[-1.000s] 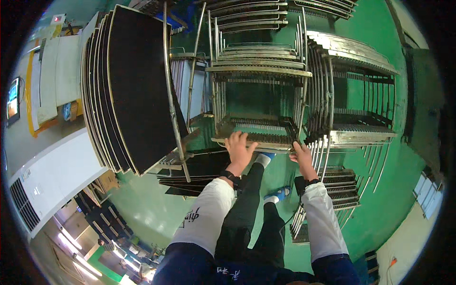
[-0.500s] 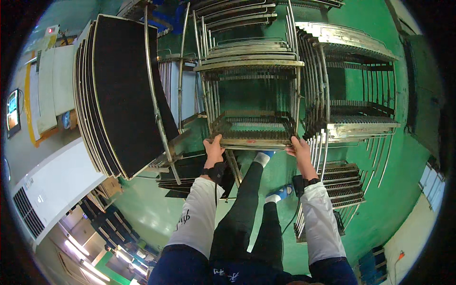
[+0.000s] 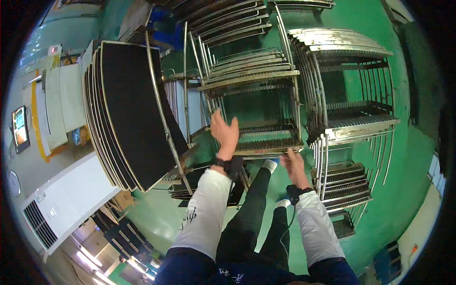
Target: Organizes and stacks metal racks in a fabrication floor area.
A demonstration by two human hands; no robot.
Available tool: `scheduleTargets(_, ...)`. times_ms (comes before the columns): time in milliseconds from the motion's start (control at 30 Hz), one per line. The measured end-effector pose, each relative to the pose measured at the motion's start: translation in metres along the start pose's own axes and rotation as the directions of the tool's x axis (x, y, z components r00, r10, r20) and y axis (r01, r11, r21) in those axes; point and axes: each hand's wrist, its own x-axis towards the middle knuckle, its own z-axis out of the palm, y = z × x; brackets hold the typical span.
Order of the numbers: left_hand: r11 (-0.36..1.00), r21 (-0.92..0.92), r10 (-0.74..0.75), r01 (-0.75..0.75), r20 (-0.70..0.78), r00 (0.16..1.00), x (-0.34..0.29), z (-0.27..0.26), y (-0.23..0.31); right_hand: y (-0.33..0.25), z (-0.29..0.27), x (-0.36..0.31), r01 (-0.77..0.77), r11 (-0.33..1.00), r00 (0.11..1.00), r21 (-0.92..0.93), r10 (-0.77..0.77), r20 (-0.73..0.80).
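Observation:
In front of me stands a nested stack of metal slotted racks (image 3: 273, 152) with comb-like rows of teeth along its shelves. My left hand (image 3: 225, 134) is raised over the left front corner of this rack, its thumb and fingers apart, holding nothing. By the right end of the same front rail is my right hand (image 3: 293, 169), a little blurred. Its fingers are spread and close to the rail; whether a fingertip touches the metal is hard to see. A dark band sits on each wrist, over white sleeves.
More nested slotted racks (image 3: 363, 124) stand close on the right, with rods sticking out below. On the left, black panels (image 3: 135, 111) lean together behind a metal upright (image 3: 161, 111). A white cabinet-like unit (image 3: 69, 204) is farther left. The floor (image 3: 380, 202) is green.
Both hands have let go of the rack's front rail. My left hand has risen up and to the right and opened; the right hand has dropped slightly. The view has shifted a little.

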Motion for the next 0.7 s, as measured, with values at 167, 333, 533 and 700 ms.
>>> scheduleTargets(167, 0.845, 0.099, 0.502, -0.525, 0.192, 0.843, 0.11, -0.005, 0.054, 0.039, 0.055, -0.026, -0.153, 0.938, 0.983, 0.31, 0.112, 0.144)
scheduleTargets(333, 0.756, 0.257, 0.46, -0.602, 0.445, 0.768, 0.175, -0.006, 0.056, 0.05, 0.099, -0.032, -0.213, 0.929, 0.966, 0.304, 0.154, 0.208)
scheduleTargets(533, 0.828, 0.313, 0.23, -0.465, 0.567, 0.791, 0.191, -0.023, 0.076, 0.059, 0.103, -0.029, -0.209, 0.966, 0.967, 0.15, 0.181, 0.179)
scheduleTargets(700, 0.849, 0.097, 0.438, -0.519, 0.42, 0.795, 0.21, -0.064, 0.075, 0.045, 0.135, -0.094, -0.209, 0.969, 0.938, 0.135, 0.159, 0.309)
